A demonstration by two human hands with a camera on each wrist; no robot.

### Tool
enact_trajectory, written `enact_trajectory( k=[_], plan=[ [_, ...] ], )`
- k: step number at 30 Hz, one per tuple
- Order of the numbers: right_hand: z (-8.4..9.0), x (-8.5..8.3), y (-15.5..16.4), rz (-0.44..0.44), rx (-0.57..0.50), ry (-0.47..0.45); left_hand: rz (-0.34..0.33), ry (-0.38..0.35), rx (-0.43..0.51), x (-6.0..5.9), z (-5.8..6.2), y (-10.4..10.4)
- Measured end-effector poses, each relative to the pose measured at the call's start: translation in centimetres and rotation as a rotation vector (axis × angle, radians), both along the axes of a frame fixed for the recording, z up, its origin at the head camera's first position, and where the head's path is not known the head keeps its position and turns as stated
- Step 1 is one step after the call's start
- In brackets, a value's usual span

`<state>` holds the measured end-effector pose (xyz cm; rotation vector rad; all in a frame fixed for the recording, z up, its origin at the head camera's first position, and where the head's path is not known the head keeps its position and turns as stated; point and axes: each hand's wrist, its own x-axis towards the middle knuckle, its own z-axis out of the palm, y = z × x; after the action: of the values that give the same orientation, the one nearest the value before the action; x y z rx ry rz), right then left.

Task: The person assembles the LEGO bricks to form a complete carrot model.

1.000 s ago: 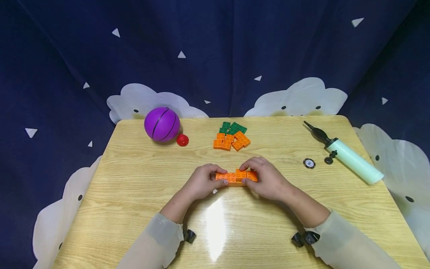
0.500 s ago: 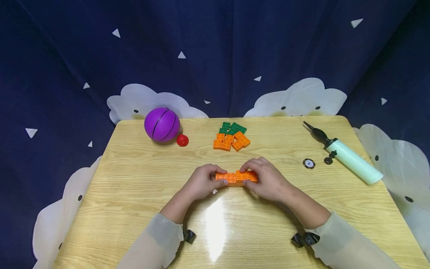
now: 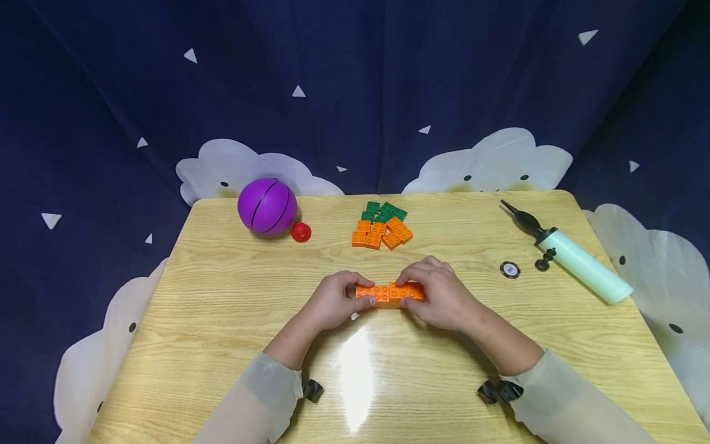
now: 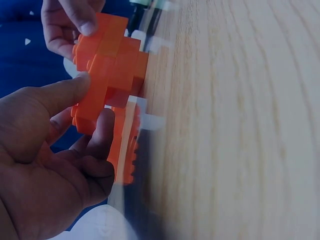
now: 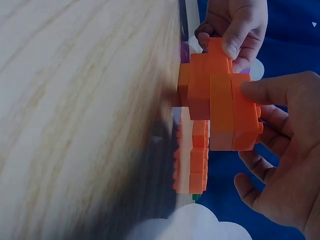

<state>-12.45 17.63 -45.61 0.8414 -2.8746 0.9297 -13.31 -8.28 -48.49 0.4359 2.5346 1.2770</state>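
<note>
— Item one: orange brick assembly [image 3: 390,293], near the middle of the table [image 3: 222,320], a little toward the near edge. Holder?

— Both hands. Left hand [image 3: 331,302] pinches the left end, thumb in front, fingers curled over the back. Right hand [image 3: 440,297] pinches the right end the same way. The hands are apart, with the bricks bridging them.

— What do the wrist views add?

— Head view shows a flat orange strip only. Left wrist view shows the assembly [image 4: 107,75] stacked in staggered layers, left thumb [image 4: 60,95] pressed on its side. Right wrist view shows the layers [image 5: 220,107] more clearly, with the right thumb [image 5: 272,90] on the outer brick and the other hand's fingers [image 5: 235,30] gripping the far end.

— Whether it touches the table?

— Cannot tell; the head view hides the underside.

— Remaining stock?

— Loose brick pile [image 3: 381,225], orange in front and green behind, near the far edge at centre. Purple ball [image 3: 267,206] at the far left corner, a small red piece [image 3: 301,232] just beside it. Pale green pump [image 3: 577,262] near the right edge, a small black part [image 3: 543,259] touching it, a round disc [image 3: 510,269] nearby.

— Hard to make out?

— Both wrist views blur the loose bricks [image 5: 192,160] behind the assembly. Disc markings are too small to read. Sleeves are cut off at the bottom frame edge.
</note>
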Motion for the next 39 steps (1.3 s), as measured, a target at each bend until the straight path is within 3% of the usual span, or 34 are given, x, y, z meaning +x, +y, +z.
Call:
enact_trajectory(
  k=[12, 28, 39],
  plan=[
    [0.0, -0.2, -0.2, 0.017, 0.042, 0.005, 0.001, 0.004, 0.006, 0.1, 0.0, -0.4],
    [-0.8, -0.5, 0.8, 0.027, -0.097, -0.053, -0.045, 0.059, -0.001, 0.1, -0.5, -0.7],
    [-1.5, -0.2, 1.7, 0.064, -0.078, -0.025, -0.044, 0.064, -0.004, 0.1, -0.7, -0.8]
  ],
)
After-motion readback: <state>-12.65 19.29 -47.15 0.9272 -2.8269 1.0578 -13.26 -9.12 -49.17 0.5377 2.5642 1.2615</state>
